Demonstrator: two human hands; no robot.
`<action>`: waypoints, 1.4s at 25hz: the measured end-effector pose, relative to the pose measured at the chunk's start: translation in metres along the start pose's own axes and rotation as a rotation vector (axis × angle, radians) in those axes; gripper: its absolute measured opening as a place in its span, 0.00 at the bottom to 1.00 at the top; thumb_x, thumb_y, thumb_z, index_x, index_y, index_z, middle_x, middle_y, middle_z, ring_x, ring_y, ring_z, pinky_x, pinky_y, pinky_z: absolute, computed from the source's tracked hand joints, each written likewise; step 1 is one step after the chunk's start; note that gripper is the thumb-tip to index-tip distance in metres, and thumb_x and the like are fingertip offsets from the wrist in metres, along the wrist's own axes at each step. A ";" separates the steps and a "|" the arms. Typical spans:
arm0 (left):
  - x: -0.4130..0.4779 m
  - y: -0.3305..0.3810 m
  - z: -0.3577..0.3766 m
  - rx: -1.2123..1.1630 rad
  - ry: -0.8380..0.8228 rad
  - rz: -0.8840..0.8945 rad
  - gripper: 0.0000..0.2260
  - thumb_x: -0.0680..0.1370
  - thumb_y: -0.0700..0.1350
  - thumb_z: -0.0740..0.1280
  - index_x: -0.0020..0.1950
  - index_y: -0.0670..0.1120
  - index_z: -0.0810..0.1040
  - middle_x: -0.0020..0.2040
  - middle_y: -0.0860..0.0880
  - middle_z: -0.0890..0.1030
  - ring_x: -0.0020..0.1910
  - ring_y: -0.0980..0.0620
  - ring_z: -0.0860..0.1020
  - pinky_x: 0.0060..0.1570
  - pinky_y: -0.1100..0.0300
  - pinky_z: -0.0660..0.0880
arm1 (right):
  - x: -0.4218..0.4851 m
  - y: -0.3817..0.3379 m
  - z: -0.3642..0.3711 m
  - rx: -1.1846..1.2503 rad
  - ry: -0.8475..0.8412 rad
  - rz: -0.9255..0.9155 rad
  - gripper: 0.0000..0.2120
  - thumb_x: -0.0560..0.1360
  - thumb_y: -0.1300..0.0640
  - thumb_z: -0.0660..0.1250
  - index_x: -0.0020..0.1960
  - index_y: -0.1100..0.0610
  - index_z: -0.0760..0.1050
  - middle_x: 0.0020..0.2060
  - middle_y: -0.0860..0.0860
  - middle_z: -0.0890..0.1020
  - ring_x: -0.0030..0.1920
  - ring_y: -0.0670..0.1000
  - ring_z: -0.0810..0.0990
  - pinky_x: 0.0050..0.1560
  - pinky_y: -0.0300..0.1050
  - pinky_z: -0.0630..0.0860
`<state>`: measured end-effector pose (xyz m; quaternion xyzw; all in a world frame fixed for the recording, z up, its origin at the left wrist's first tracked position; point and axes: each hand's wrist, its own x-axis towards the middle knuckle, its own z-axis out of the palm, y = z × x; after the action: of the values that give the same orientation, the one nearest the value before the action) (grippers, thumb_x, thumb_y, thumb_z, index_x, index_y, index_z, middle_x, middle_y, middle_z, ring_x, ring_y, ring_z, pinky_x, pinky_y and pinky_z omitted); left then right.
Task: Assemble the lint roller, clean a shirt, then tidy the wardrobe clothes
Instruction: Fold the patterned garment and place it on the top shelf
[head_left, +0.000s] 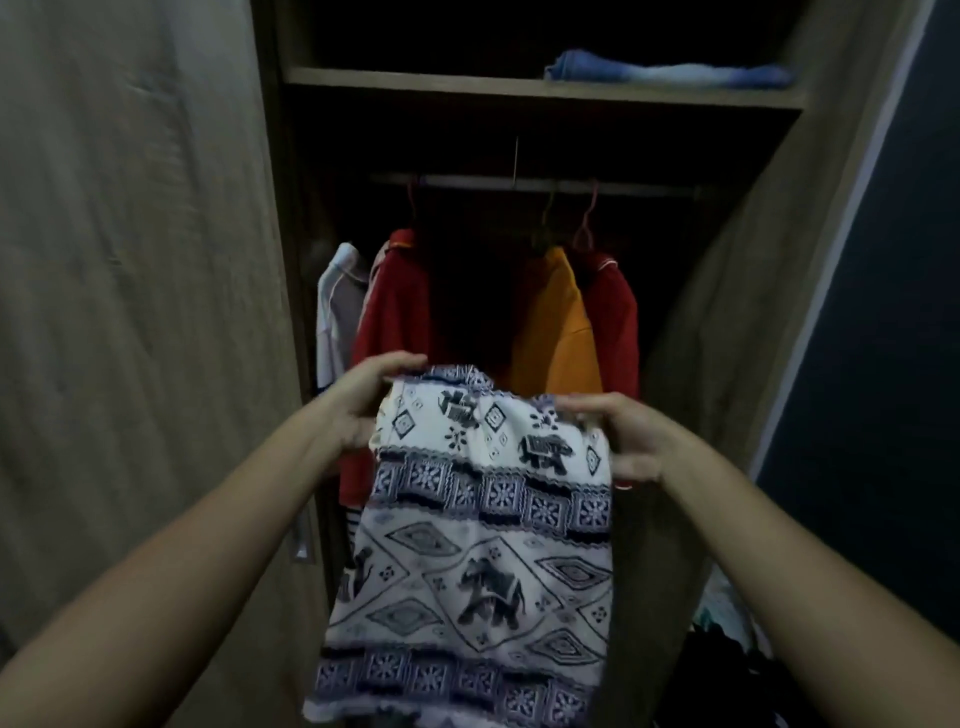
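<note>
A white garment with dark blue elephant and diamond prints (483, 545) hangs in front of the open wardrobe. My left hand (363, 402) grips its top left edge and my right hand (623, 441) grips its top right edge. The cloth drops straight down between my forearms. Behind it, on the rail (519, 183), hang a white shirt (335, 312), a red shirt (395, 312), an orange shirt (561, 332) and another red shirt (615, 312). No lint roller is in view.
A folded blue garment (665, 73) lies on the upper shelf (467, 88). The wardrobe door (130, 312) stands open at the left, with its handle (304, 540) low down. Dark clothes are piled at the bottom right (727, 654). A dark wall is at the right.
</note>
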<state>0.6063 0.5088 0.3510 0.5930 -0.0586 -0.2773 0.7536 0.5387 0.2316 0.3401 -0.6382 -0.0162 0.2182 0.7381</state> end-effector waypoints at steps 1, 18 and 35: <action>-0.002 0.004 -0.001 0.007 -0.058 0.057 0.06 0.65 0.43 0.72 0.37 0.41 0.82 0.36 0.44 0.83 0.38 0.48 0.82 0.47 0.53 0.81 | -0.007 -0.009 0.000 -0.011 -0.061 -0.081 0.09 0.72 0.67 0.63 0.46 0.61 0.82 0.44 0.57 0.85 0.44 0.53 0.84 0.44 0.47 0.81; -0.024 0.034 0.006 0.412 0.075 0.603 0.30 0.72 0.24 0.63 0.68 0.50 0.65 0.57 0.50 0.72 0.46 0.52 0.78 0.41 0.63 0.80 | -0.021 -0.029 -0.007 -0.463 0.172 -0.285 0.27 0.71 0.73 0.65 0.66 0.53 0.68 0.52 0.51 0.82 0.49 0.47 0.82 0.50 0.45 0.77; -0.022 0.040 -0.001 0.371 0.290 0.723 0.07 0.78 0.43 0.64 0.55 0.44 0.77 0.53 0.44 0.81 0.41 0.56 0.83 0.42 0.62 0.78 | -0.017 -0.036 0.021 -0.773 0.408 -0.665 0.49 0.64 0.51 0.77 0.74 0.50 0.48 0.67 0.41 0.66 0.65 0.41 0.68 0.69 0.41 0.64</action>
<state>0.6017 0.5258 0.3928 0.6928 -0.2050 0.1059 0.6832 0.5278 0.2417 0.3823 -0.8528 -0.1525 -0.1768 0.4671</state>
